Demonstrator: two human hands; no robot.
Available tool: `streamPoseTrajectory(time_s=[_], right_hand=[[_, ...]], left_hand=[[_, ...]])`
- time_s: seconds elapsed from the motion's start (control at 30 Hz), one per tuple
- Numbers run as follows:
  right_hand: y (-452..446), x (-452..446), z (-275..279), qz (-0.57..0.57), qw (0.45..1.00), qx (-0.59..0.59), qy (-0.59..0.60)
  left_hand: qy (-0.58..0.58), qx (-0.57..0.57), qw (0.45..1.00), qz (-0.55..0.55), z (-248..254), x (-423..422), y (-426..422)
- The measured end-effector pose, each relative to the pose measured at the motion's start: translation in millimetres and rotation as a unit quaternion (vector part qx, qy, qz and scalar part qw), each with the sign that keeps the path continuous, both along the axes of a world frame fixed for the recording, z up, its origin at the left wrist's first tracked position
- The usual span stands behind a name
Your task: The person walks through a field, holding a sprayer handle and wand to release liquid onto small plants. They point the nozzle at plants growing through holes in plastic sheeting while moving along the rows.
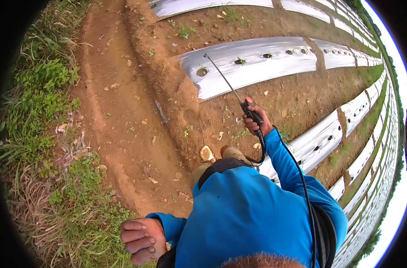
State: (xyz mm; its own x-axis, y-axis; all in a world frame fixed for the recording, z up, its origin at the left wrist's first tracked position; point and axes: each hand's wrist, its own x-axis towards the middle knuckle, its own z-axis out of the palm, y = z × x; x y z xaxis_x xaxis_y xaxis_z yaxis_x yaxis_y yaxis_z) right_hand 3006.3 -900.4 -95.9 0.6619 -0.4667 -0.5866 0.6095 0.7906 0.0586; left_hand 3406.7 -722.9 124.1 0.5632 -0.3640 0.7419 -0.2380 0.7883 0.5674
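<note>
Steady aim is probably best served by a firm wrist and a slack black hose [263, 154], with the slender grey metal wand [222, 76] angled over the silver plastic bed cover [266, 71], its tip near the leftmost round hole [201, 72]. The right hand [260, 119] wraps the black handle [246, 107], arm extended forward; the left hand [143, 239] curls low beside the body, its grip unclear.

Over on the left I see leafy green weeds [47, 89] tangled with dry grass [29, 190], right beside a reddish dirt track [96, 129] with fallen leaves [144, 121] scattered along it. Far off at the right, dark greenery [376, 29] edges a pale, bright sky [400, 85].
</note>
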Motion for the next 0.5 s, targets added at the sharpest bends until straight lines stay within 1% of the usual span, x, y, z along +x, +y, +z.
streamPoseTrajectory(time_s=[0.03,0.07,0.13,0.2,0.23,0.27,0.3,0.33,0.37,0.4,0.43,0.47,0.5], right_hand=[[-9,5,1,-0.004,0.999,0.007,0.034],[-21,8,2,-0.007,0.998,0.012,0.068],[-42,12,-3,-0.018,0.997,0.027,0.068],[-59,16,-7,-0.033,0.995,0.045,0.079],[-69,17,-9,-0.037,0.995,0.049,0.076],[-80,17,-12,-0.035,0.995,0.053,0.072],[-91,17,-15,-0.032,0.996,0.056,0.066],[-103,19,-14,-0.04,0.993,0.054,0.097],[-110,21,-19,-0.041,0.993,0.061,0.091],[-122,19,-26,-0.04,0.994,0.07,0.071],[-137,17,-32,-0.041,0.995,0.081,0.05],[-148,20,-24,-0.064,0.99,0.099,0.074],[-157,18,-27,-0.07,0.99,0.104,0.068]], left_hand=[[0.001,0.005,1.0,-0.005,-2,6,-16],[-0.021,0.024,0.999,0.0,-5,11,-33],[-0.044,0.049,0.998,0.002,-5,11,-79],[0.014,0.028,0.999,0.039,-8,3,-125],[0.011,0.032,0.999,0.035,-18,10,-134],[0.294,-0.164,0.933,-0.129,-33,20,-136],[0.534,-0.333,0.728,-0.271,-33,19,-158],[0.534,-0.327,0.731,-0.271,-34,21,-184],[0.25,-0.149,0.941,-0.171,-32,25,-213],[-0.077,0.046,0.995,-0.045,-28,20,-250],[-0.082,0.047,0.994,-0.048,-28,16,-280],[-0.072,0.051,0.996,-0.016,-23,14,-302],[-0.059,0.049,0.997,0.018,-19,12,-324]])
